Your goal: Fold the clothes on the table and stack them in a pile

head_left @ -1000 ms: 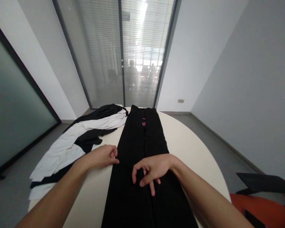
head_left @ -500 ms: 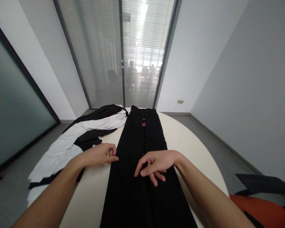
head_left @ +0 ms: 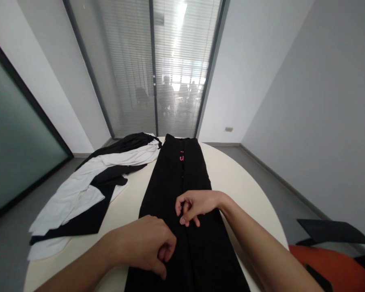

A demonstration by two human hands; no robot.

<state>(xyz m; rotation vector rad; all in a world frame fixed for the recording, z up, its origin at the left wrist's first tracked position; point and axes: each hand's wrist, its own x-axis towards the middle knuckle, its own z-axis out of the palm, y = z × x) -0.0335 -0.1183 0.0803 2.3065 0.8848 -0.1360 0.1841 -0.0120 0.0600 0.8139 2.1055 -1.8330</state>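
A long black garment [head_left: 167, 182] lies lengthwise on the round cream table [head_left: 243, 174], with small pink marks along its middle near the far end. My left hand [head_left: 149, 243] is over its left side, close to me, fingers curled and parted from the thumb, with nothing seen in them. Over the garment's middle is my right hand [head_left: 196, 207], its fingers loosely bent and apart, holding nothing visible. Whether either hand touches the cloth is hard to tell.
White and black clothes [head_left: 88, 174] lie in a loose heap along the table's left side, hanging past its edge. An orange and black chair [head_left: 325, 263] stands at the lower right. Beyond the table is a glass partition with blinds [head_left: 182, 109].
My left hand has come nearer to me and rightward onto the black garment. My right hand has shifted slightly, its fingers more bent. The view has moved a little.
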